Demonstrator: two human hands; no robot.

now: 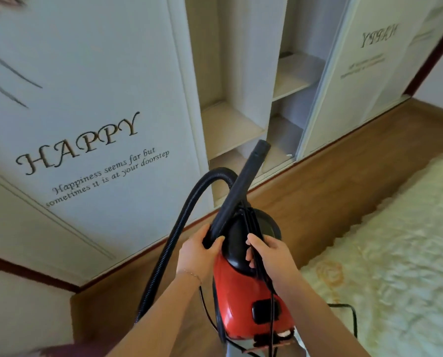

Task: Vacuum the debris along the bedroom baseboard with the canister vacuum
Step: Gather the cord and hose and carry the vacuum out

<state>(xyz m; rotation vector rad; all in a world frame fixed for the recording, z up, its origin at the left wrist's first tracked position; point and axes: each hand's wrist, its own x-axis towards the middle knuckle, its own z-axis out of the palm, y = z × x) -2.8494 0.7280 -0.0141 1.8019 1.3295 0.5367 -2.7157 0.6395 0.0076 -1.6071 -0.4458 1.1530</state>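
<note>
Red canister vacuum carried above floor: left hand gripping wand, right hand gripping handle; baseboard vacuuming seemingly unstarted.

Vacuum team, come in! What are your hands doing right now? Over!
Left hand gripping black wand. Right hand on red vacuum handle, cord pinched. Nozzle up, off floor. Hose looping left; bed close right.

Open strip of wooden floor between wardrobe and bed, hose looping across left side
</note>
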